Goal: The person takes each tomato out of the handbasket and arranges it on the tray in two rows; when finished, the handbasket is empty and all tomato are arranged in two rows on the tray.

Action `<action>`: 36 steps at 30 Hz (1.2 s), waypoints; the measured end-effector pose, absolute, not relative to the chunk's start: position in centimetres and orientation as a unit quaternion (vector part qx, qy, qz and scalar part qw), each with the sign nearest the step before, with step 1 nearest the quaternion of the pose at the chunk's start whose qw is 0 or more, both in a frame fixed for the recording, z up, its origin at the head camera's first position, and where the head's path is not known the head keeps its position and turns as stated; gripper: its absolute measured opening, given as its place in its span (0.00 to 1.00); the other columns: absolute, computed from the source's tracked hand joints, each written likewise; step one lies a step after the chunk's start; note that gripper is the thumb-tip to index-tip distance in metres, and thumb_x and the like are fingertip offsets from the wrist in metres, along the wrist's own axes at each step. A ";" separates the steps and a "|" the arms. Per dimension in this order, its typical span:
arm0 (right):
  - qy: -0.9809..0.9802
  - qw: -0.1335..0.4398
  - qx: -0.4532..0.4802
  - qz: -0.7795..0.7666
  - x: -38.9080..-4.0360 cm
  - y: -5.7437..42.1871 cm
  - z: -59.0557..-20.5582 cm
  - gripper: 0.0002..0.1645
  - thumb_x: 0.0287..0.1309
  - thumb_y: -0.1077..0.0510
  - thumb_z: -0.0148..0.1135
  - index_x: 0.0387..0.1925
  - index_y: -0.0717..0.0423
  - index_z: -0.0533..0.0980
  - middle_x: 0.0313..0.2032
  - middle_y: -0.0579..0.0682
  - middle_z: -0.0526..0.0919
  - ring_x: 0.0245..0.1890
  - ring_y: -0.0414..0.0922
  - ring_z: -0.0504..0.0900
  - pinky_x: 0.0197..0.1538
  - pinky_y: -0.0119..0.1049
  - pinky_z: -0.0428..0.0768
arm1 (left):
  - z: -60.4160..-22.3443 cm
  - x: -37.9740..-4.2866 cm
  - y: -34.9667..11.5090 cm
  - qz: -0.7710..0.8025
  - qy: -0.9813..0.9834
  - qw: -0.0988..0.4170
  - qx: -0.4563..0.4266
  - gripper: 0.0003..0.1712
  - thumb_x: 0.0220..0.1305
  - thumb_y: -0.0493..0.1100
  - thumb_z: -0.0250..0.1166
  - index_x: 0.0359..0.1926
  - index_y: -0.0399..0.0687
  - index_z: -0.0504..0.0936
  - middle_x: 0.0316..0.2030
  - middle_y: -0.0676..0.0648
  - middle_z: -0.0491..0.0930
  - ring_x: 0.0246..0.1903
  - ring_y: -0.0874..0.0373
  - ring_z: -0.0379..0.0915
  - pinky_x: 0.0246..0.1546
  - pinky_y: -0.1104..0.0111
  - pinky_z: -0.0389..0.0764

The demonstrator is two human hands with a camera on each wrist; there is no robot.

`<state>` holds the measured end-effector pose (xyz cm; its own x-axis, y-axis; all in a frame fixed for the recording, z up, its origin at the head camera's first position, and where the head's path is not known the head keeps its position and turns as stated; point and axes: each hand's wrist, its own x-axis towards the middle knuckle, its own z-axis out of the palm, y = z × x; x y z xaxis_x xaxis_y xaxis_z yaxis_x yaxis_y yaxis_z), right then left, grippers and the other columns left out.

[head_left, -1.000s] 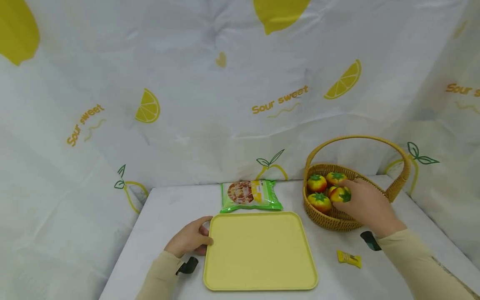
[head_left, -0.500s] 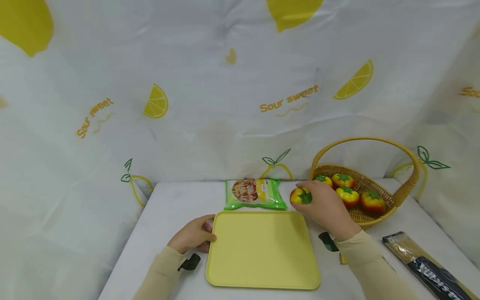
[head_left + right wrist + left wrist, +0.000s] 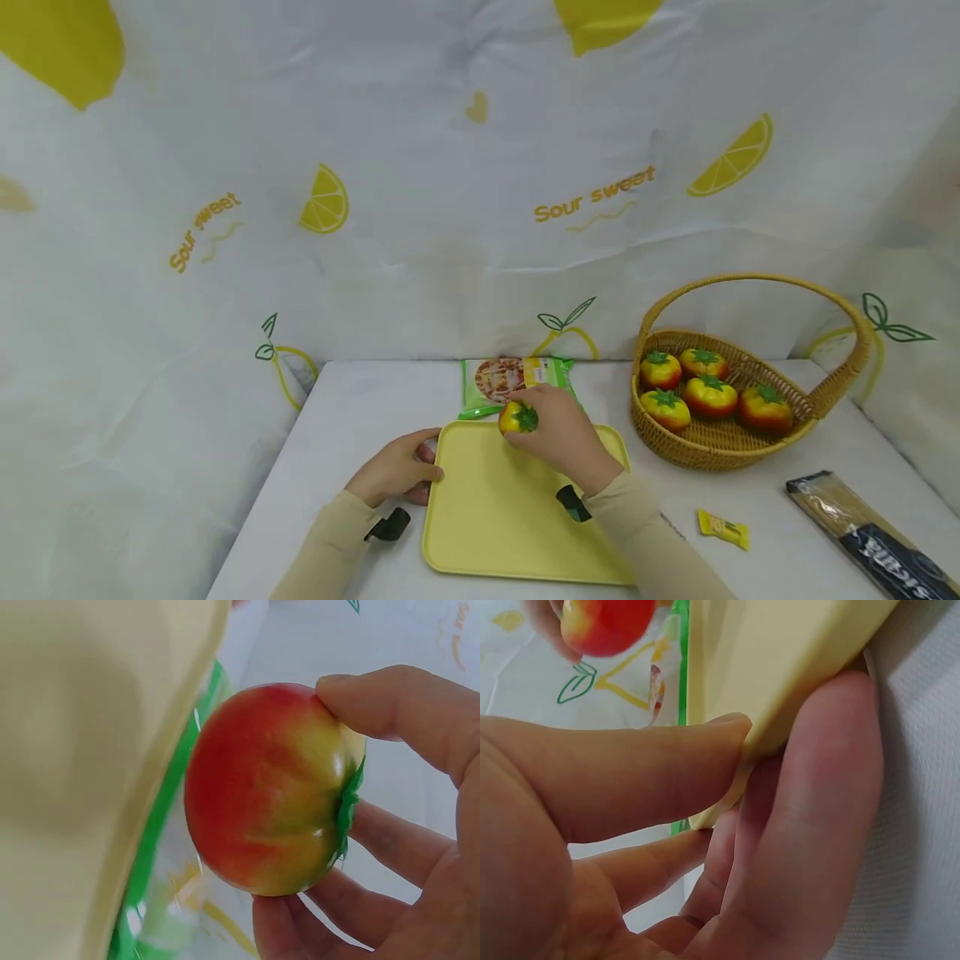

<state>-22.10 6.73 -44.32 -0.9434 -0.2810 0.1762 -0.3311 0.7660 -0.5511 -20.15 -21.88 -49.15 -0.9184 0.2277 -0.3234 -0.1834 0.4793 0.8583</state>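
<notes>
**Near the far rim of the yellow tray (image 3: 480, 521), a tomato-shaped fruit (image 3: 512, 417) in fingertip grip**

Your right hand (image 3: 558, 429) pinches the fruit, thumb opposite spread fingers, the green calyx (image 3: 347, 806) turned palmward. In the head view it overlaps the tray's far edge and the near edge of the green food packet (image 3: 486, 385); its height above the tray you can't judge here. Your left hand (image 3: 393, 468) pinches the tray's left rim between thumb and fingers.

The likeliest trouble is a slip: the skin looks glossy and only fingertips hold it. Let go right at that rim and it could tip outward onto the packet. Once down, a round fruit may also roll if your left hand (its fingers seem partly tucked under the edge) lifts that side. Your right sleeve (image 3: 656, 537) deserves watching too, since it crosses over the tray's near right corner and could nudge it. Five similar fruits (image 3: 709, 400) sit in the wicker basket (image 3: 697, 454), well apart.
</notes>
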 end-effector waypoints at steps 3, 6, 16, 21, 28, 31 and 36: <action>-0.932 0.035 0.177 0.314 -22.0 5.1 -45.5 0.35 0.55 0.49 0.84 0.64 0.50 0.85 0.61 0.55 0.86 0.60 0.57 0.82 0.62 0.56 0.84 | -49.2 -20.3 -21.8 0.506 0.839 0.201 0.012 0.45 0.66 0.35 0.74 0.81 0.43 0.66 0.46 0.43 0.75 0.31 0.56 0.80 0.31 0.61 0.93; -0.925 0.026 0.189 0.329 -21.9 3.8 -46.5 0.34 0.55 0.48 0.84 0.63 0.50 0.85 0.61 0.54 0.85 0.59 0.56 0.80 0.62 0.55 0.84 | -49.2 -20.4 -21.8 0.504 0.840 0.203 0.013 0.45 0.66 0.35 0.74 0.81 0.43 0.67 0.46 0.43 0.76 0.32 0.55 0.81 0.31 0.61 0.93; -0.915 0.015 0.210 0.345 -21.5 1.5 -47.5 0.32 0.57 0.47 0.83 0.61 0.52 0.86 0.59 0.54 0.84 0.64 0.56 0.79 0.67 0.56 0.83 | -49.4 -20.6 -21.8 0.507 0.835 0.211 0.019 0.45 0.67 0.35 0.73 0.81 0.43 0.66 0.46 0.42 0.76 0.31 0.55 0.82 0.30 0.60 0.93; -0.920 0.016 0.215 0.328 -21.4 1.0 -47.7 0.33 0.57 0.45 0.83 0.62 0.51 0.85 0.57 0.52 0.85 0.59 0.54 0.80 0.63 0.55 0.85 | -49.2 -20.5 -21.9 0.503 0.839 0.208 0.021 0.45 0.67 0.35 0.73 0.81 0.43 0.66 0.46 0.42 0.76 0.31 0.56 0.81 0.30 0.60 0.93; -0.919 0.004 0.213 0.332 -21.2 0.7 -48.1 0.34 0.58 0.43 0.82 0.62 0.51 0.85 0.61 0.54 0.85 0.64 0.56 0.80 0.68 0.57 0.82 | -49.1 -20.3 -21.9 0.497 0.843 0.207 0.017 0.45 0.67 0.35 0.73 0.81 0.43 0.66 0.47 0.42 0.76 0.31 0.56 0.81 0.29 0.61 0.93; -0.919 0.000 0.214 0.333 -21.1 0.6 -48.4 0.34 0.58 0.43 0.82 0.63 0.51 0.84 0.62 0.55 0.84 0.65 0.56 0.79 0.69 0.56 0.82 | -49.1 -20.3 -21.8 0.495 0.843 0.209 0.015 0.44 0.67 0.36 0.74 0.81 0.44 0.66 0.47 0.43 0.76 0.31 0.56 0.80 0.30 0.61 0.93; -0.919 0.013 0.219 0.327 -21.1 0.5 -48.6 0.34 0.59 0.43 0.81 0.64 0.52 0.84 0.62 0.54 0.84 0.64 0.56 0.79 0.68 0.56 0.82 | -49.3 -20.5 -21.8 0.497 0.842 0.209 0.018 0.44 0.68 0.36 0.74 0.81 0.45 0.67 0.47 0.43 0.76 0.31 0.56 0.81 0.29 0.61 0.92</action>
